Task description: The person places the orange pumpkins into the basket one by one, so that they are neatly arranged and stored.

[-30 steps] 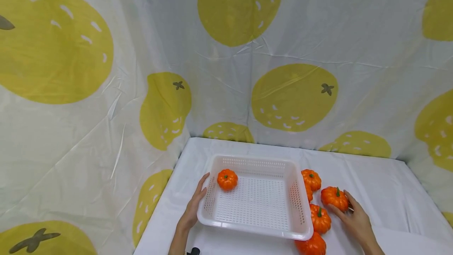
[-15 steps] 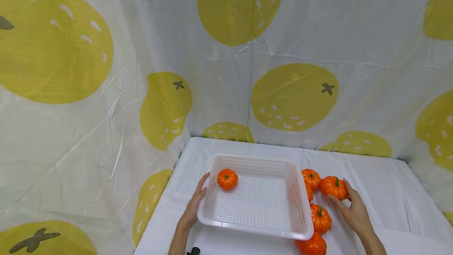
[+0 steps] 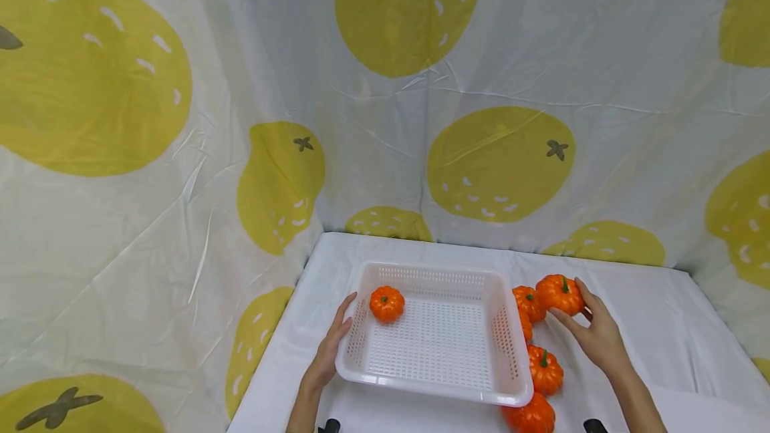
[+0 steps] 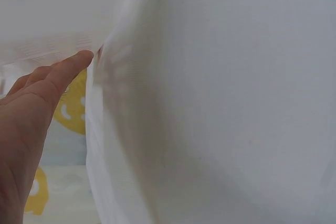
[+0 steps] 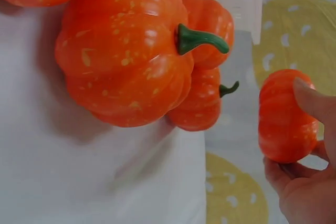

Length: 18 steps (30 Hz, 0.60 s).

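My right hand (image 3: 595,333) holds a small orange pumpkin (image 3: 556,294) between thumb and fingers, above the table at the right. In the right wrist view the held pumpkin (image 5: 283,119) appears tipped on its side, the thumb along its top and fingers below. A white perforated plastic basket (image 3: 430,389) stands mid-table with one orange pumpkin (image 3: 387,305) in its back left part. My left hand (image 3: 327,349) rests against the basket's left side, its fingers extended along the rim. The left wrist view shows that hand (image 4: 42,90) with its fingertip right at the basket.
Several orange pumpkins line the basket's right side, among them one with a green stem (image 3: 544,371), one at the front (image 3: 531,414) and one at the back (image 3: 526,303). White cloth covers the table (image 3: 650,326). Curtains printed with yellow fruit (image 3: 502,166) hang behind and at the left.
My right hand has raised the pumpkin and moved it away from me, so it now overlaps the back pumpkin in the head view. The left hand and basket have stayed put.
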### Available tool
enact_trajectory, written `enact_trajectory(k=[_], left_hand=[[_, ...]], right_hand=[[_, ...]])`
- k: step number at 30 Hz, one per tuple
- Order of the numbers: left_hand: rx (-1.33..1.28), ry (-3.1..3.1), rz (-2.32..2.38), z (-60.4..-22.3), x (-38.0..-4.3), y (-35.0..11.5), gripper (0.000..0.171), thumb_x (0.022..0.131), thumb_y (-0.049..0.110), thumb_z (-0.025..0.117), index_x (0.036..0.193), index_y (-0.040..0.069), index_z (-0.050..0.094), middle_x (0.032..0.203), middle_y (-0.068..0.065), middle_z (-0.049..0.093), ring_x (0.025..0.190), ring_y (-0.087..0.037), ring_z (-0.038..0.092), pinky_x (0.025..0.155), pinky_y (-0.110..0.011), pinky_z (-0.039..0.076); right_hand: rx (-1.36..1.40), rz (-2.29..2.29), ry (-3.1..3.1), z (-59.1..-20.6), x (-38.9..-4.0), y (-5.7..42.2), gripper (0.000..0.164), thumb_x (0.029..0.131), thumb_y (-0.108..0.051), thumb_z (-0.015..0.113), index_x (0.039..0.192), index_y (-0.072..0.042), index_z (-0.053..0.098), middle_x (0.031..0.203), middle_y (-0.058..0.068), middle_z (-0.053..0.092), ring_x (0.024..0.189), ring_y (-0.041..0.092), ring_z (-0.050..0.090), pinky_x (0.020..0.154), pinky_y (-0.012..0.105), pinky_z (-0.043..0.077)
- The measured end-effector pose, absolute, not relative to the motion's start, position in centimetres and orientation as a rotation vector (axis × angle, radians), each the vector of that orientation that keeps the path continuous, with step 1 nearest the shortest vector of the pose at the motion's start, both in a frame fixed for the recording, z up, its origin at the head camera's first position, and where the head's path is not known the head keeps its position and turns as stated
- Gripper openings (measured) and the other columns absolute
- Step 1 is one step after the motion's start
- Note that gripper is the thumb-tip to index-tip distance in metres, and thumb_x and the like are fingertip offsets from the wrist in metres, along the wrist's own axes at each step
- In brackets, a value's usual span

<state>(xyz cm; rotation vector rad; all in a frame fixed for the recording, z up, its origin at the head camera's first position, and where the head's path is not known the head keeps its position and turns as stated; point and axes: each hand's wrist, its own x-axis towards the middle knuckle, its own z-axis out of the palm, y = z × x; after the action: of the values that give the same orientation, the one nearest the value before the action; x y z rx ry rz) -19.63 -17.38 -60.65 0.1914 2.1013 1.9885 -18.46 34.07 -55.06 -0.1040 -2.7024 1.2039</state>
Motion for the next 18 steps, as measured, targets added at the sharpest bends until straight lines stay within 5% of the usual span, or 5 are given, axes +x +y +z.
enact_trajectory(k=[7,10,13,15,18], left_hand=[[0.186,2.098,1.993,-60.5,-19.7,-17.3,0.058,0.109,0.046,0.03,0.165,0.037,0.018,0.177,-0.005,0.002,0.157,-0.04,0.018,0.123,-0.065,0.028],[0.184,2.102,1.991,-60.6,-19.7,-17.3,0.057,0.109,0.046,0.03,0.165,0.037,0.018,0.177,-0.005,0.003,0.157,-0.04,0.018,0.123,-0.066,0.027],[0.192,2.106,1.988,-60.7,-19.7,-17.4,0.057,0.109,0.045,0.029,0.165,0.037,0.018,0.177,-0.005,0.004,0.156,-0.04,0.021,0.121,-0.062,0.033],[0.196,2.107,1.984,-60.7,-19.8,-17.4,0.057,0.109,0.046,0.029,0.165,0.038,0.018,0.177,-0.005,0.004,0.156,-0.039,0.022,0.121,-0.055,0.036],[0.202,2.094,1.989,-60.8,-19.8,-17.5,0.056,0.11,0.045,0.028,0.165,0.039,0.018,0.177,-0.003,0.004,0.155,-0.037,0.023,0.117,-0.043,0.039]], right_hand=[[-0.033,1.179,-2.73,-53.2,-19.4,32.9,0.093,0.098,-0.033,0.072,0.165,-0.005,0.015,0.156,0.039,0.033,0.138,0.058,0.038,0.106,0.063,0.038],[0.004,1.189,-2.733,-52.4,-19.7,32.3,0.093,0.097,-0.034,0.073,0.165,-0.003,0.016,0.157,0.038,0.034,0.139,0.058,0.039,0.109,0.031,0.047],[0.055,1.214,-2.726,-51.6,-20.1,31.7,0.094,0.096,-0.034,0.074,0.164,-0.001,0.019,0.158,0.037,0.034,0.139,0.057,0.04,0.092,-0.003,0.038],[0.089,1.228,-2.728,-51.2,-20.4,31.2,0.094,0.096,-0.033,0.075,0.163,0.0,0.019,0.158,0.038,0.034,0.138,0.058,0.041,0.086,-0.008,0.033],[0.139,1.255,-2.737,-50.5,-20.9,30.5,0.093,0.096,-0.032,0.075,0.163,-0.001,0.02,0.159,0.037,0.034,0.138,0.058,0.041,0.091,0.0,0.043]])
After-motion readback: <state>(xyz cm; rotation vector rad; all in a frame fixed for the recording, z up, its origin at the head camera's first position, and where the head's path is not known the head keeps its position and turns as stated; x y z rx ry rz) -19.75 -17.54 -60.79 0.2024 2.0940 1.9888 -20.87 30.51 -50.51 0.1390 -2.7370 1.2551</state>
